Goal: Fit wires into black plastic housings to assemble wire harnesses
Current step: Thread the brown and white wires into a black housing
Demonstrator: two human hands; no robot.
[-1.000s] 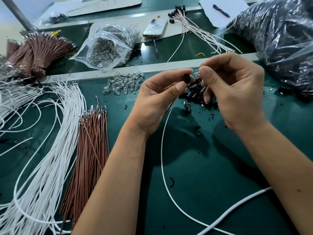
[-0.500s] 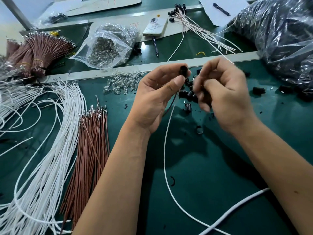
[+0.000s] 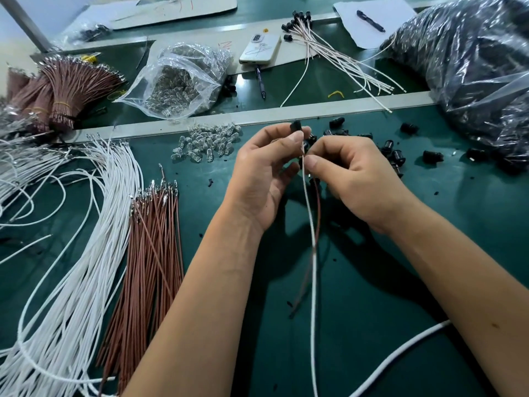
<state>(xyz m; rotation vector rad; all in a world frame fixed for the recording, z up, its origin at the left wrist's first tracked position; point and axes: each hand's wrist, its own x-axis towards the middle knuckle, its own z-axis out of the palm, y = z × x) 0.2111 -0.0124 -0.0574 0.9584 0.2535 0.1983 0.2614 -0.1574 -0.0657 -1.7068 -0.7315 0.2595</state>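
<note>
I can read no brand or label; the only writing is faint red marks on the cardboard [image 3: 174,8] at the top, too small to make out.

From the left of the green tabletop [image 3: 357,310]: a sprawl of white wires [image 3: 71,253], tied bunches of brown wires [image 3: 65,90] at the far edge, then a loose sheaf of brown wires [image 3: 148,253] lying just beside the white ones. Behind them sits a clear bag of small glass parts [image 3: 177,81], with a little heap of the same clear parts [image 3: 206,141] in front of it.

My left hand [image 3: 263,173] is raised at centre, thumb and forefinger pinching a black housing [image 3: 295,126] at the fingertips. A white wire [image 3: 310,224] and a brown wire [image 3: 316,213] hang down between my hands. My right hand [image 3: 352,173] is curled, its grip pinching the white wire just below the housing.

Loose black housings [image 3: 398,156] lie scattered behind my right hand. Farther back are a phone [image 3: 259,48], finished harnesses [image 3: 337,55] and a dark plastic bag [image 3: 469,67].
</note>
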